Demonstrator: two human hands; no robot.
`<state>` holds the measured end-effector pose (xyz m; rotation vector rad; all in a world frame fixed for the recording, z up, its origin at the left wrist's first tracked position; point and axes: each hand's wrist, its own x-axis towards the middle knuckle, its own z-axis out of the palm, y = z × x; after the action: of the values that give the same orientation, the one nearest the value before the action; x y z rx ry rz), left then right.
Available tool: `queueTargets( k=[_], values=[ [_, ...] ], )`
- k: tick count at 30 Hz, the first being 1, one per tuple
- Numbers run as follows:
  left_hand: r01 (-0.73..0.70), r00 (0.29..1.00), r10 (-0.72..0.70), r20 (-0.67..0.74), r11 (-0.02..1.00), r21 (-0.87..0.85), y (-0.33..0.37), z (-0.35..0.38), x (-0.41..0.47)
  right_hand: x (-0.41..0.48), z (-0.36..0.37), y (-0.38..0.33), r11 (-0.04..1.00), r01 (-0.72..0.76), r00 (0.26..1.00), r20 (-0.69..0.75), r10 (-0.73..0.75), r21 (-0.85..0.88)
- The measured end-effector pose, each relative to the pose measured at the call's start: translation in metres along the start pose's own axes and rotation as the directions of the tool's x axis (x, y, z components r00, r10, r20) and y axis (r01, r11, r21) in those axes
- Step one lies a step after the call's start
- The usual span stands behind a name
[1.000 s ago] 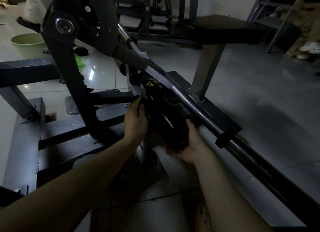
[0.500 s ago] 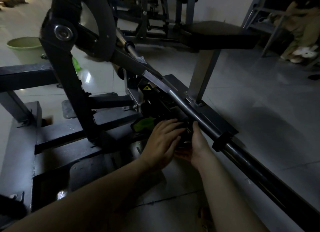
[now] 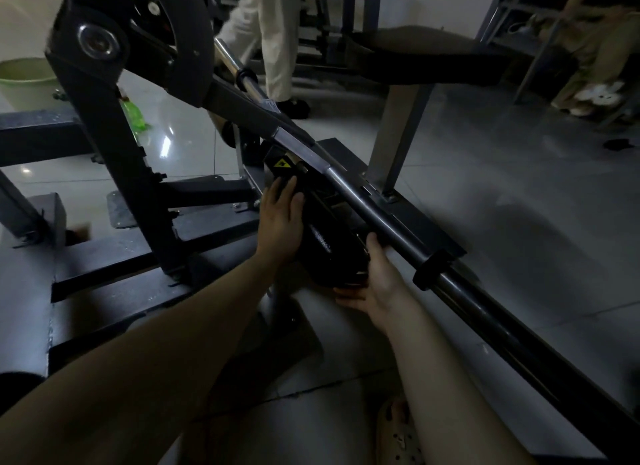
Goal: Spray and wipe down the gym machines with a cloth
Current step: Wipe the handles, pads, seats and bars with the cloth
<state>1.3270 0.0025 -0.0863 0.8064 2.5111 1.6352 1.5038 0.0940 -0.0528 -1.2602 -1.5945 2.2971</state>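
Machine (image 3: 114,159) first: a black steel frame on the floor, with a long bar (image 3: 381,218) slanting from far left down to near right. Under that bar, and parallel to it, lies a black block (image 3: 329,242), the part being wiped. Its long axis runs the same way, far end up by a yellow label (image 3: 282,162), near end low toward the person.

Left hand (image 3: 280,218) lies on the block's upper left flank, fingers (image 3: 285,192) straight and together, pressed flat and pointing up the axis toward the label. Right hand (image 3: 375,281) holds the near end, thumb up the right side, fingers tucked underneath.

So the left hand is the one placed to travel. The unwiped length seems to lie behind its palm, down the slope toward the right hand, and a stroke would likely follow the axis, not cross it.

No cloth shows. It may sit under the left palm, but that cannot be told. A green object (image 3: 133,118), perhaps the spray bottle, lies on the floor beyond the frame, well apart from both hands and nearer the left.
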Motion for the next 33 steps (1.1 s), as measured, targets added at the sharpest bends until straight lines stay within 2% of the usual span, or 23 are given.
queueTargets(
  k=[3,5,6,7,10,12,13,16,19,23,27,30,33],
  values=[
    [0.027,1.0,-0.027,-0.004,1.0,-0.001,0.006,0.009,-0.026,0.0,0.003,-0.001,1.0,0.015,1.0,-0.011,-0.015,-0.02],
    [-0.061,0.998,0.059,0.032,0.997,0.048,0.009,0.013,-0.053,0.001,0.003,-0.002,1.0,0.021,1.0,-0.017,-0.022,-0.013],
    [-0.15,0.988,0.146,0.058,0.985,0.082,0.012,0.014,-0.068,0.002,0.003,-0.003,1.0,0.024,1.0,-0.018,-0.024,-0.004],
    [-0.269,0.962,0.259,0.091,0.955,0.123,0.014,0.017,-0.082,0.003,0.003,-0.003,1.0,0.028,0.999,-0.015,-0.028,0.006],
    [-0.584,0.81,0.541,0.227,0.781,0.224,0.012,0.02,-0.104,0.003,0.003,-0.004,0.998,0.041,0.999,0.009,-0.041,0.04],
    [-0.661,0.75,0.598,0.283,0.701,0.268,0.006,0.013,-0.098,0.001,0.004,-0.003,0.997,0.046,0.999,0.017,-0.048,0.06],
    [-0.658,0.753,0.596,0.28,0.698,0.282,0.002,0.01,-0.092,0.0,0.003,-0.003,0.997,0.05,0.999,0.014,-0.052,0.067],
    [-0.551,0.833,0.511,0.213,0.802,0.23,0.004,0.007,-0.074,-0.002,0.003,0.0,0.996,0.05,0.999,0.005,-0.05,0.074],
    [-0.487,0.873,0.462,0.157,0.843,0.226,0.011,0.011,-0.058,-0.002,0.0,0.004,0.995,0.034,0.999,0.026,-0.037,0.094],
    [-0.224,0.973,0.207,0.107,0.955,0.195,0.016,0.003,-0.025,-0.001,-0.002,0.008,0.998,0.029,0.999,0.016,-0.03,0.06],
    [-0.125,0.992,0.12,0.038,0.974,0.188,0.015,0.003,-0.017,-0.006,0.0,0.009,0.999,0.029,0.999,0.016,-0.03,0.046],
    [0.118,0.993,-0.118,0.009,0.993,0.014,0.024,0.003,-0.026,-0.013,0.003,0.008,1.0,0.03,0.999,0.018,-0.03,0.001],
    [0.236,0.971,-0.231,0.056,0.966,-0.105,0.033,0.0,-0.036,-0.018,0.01,0.005,0.995,0.08,0.997,-0.017,-0.081,-0.058]
  ],
)
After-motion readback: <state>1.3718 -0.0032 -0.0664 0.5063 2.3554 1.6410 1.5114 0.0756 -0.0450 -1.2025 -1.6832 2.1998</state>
